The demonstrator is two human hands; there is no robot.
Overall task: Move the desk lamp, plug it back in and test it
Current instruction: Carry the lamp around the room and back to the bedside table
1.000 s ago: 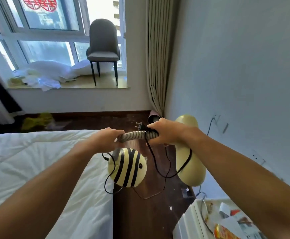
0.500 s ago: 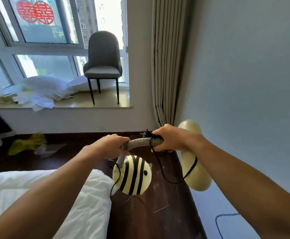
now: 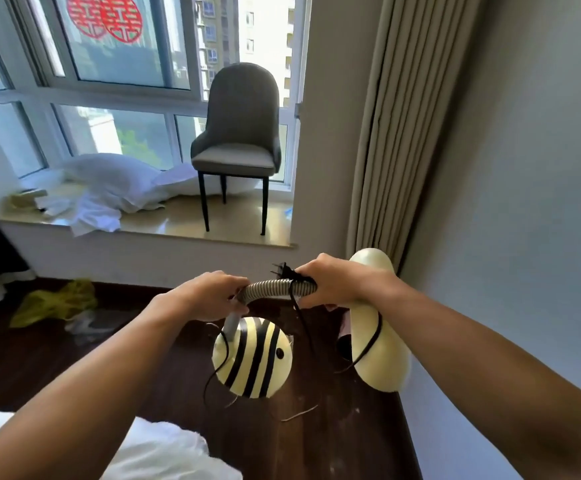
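I carry a desk lamp above the dark wooden floor. Its bee-striped yellow and black base [image 3: 252, 358] hangs below my left hand [image 3: 209, 297], which grips the ribbed grey flexible neck [image 3: 268, 287]. My right hand [image 3: 337, 282] holds the other end of the neck together with the black plug [image 3: 284, 270], whose prongs point up and left. The pale yellow lamp head [image 3: 377, 355] hangs under my right wrist. The black cord [image 3: 304, 327] loops down from my right hand and across the lamp head.
A grey chair [image 3: 239, 143] stands on the window ledge [image 3: 164, 226] beside white bedding [image 3: 116, 185]. A beige curtain [image 3: 393, 133] hangs at the right by the wall. Yellow cloth [image 3: 55, 301] lies on the floor. The white bed corner [image 3: 164, 452] is at the bottom left.
I have moved forward past the bed toward the window with the lamp held in both hands. The bedside cabinet and wall cables at the lower right have dropped out of view.
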